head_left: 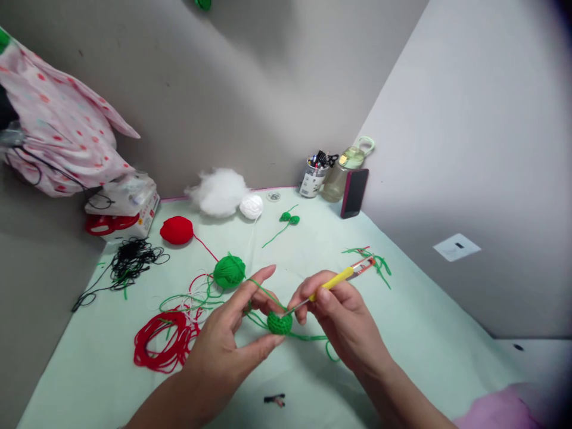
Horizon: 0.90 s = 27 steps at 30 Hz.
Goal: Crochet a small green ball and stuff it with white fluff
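Observation:
My left hand pinches a small round green crochet piece between thumb and fingers, with a strand of green yarn running over the raised index finger. In my right hand is a crochet hook with a yellow handle; its metal tip meets the top edge of the crochet piece. Whether the tip passes through a stitch cannot be made out. Behind my left hand sits the green yarn ball. A loose green tail trails to the right beneath my right hand.
On the left lie a red yarn coil, a red yarn ball and a black cord tangle. White stuffing, a white yarn ball, a pen holder, a bottle and a phone stand toward the wall.

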{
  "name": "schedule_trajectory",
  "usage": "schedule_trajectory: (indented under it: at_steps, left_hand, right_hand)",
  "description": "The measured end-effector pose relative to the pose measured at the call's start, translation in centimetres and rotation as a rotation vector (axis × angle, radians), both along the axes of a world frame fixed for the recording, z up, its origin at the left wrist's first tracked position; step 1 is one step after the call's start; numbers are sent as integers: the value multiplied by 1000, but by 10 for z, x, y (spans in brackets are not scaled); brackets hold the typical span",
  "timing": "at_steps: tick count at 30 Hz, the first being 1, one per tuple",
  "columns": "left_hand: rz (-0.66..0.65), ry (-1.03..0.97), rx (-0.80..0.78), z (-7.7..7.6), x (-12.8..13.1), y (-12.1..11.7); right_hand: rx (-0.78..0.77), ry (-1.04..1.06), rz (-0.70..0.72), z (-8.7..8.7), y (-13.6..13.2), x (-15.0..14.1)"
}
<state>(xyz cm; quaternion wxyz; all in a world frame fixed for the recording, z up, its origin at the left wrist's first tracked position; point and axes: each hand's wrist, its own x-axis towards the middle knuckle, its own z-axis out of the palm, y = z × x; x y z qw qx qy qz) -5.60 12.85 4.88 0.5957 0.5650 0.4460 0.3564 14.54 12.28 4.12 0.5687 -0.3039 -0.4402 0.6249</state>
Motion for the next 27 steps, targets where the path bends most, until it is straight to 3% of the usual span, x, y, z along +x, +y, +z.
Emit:
schedule_trajectory:
  at_steps: [6,20,27]
  left_hand:
    - [-35,87,70,-2,-1,-1]
    - [-54,227,125,4,-4,1]
    - [-37,293,246,3,2,2]
  right_hand:
    - [26,-73,56,3,1,8]
    - [271,-449,72,11,-2,22]
    - [539,-772,67,24,-2,22]
